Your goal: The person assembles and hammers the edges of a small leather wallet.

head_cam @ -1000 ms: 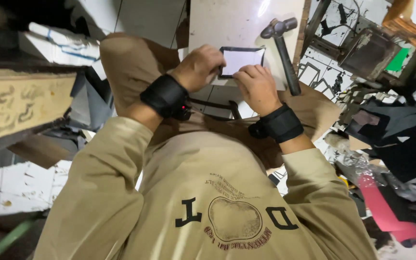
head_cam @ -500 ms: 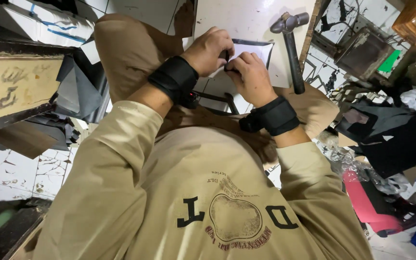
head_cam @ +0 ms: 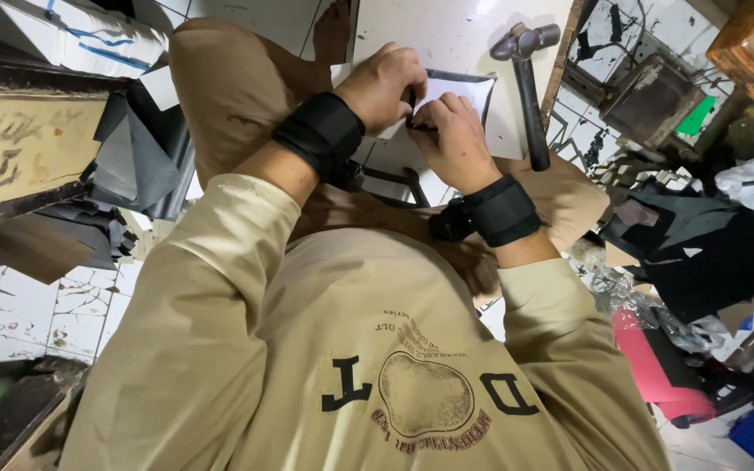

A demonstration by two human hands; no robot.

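Both hands have drawn closer together since a moment ago, and they now meet over a small white sheet with a dark border (head_cam: 457, 87), which lies on a pale board (head_cam: 447, 35) across the person's lap.

The left hand (head_cam: 383, 85) curls over the sheet's near left edge, its grip closed and pinning the sheet down. The right hand (head_cam: 454, 135) presses beside it, fingers pinched shut on something thin and dark at the sheet's edge; what that is cannot be made out. It looks like fine trimming or marking along the border, and the next move seems to call for a steady hold and small, careful finger work.

Wide black padded bands wrap both wrists. A hammer (head_cam: 527, 78) with a dull metal head and dark handle lies just right of the sheet. Cracked white tiles (head_cam: 10, 305) cover the floor, and dark sheets of fabric (head_cam: 691, 253) are heaped at the right.
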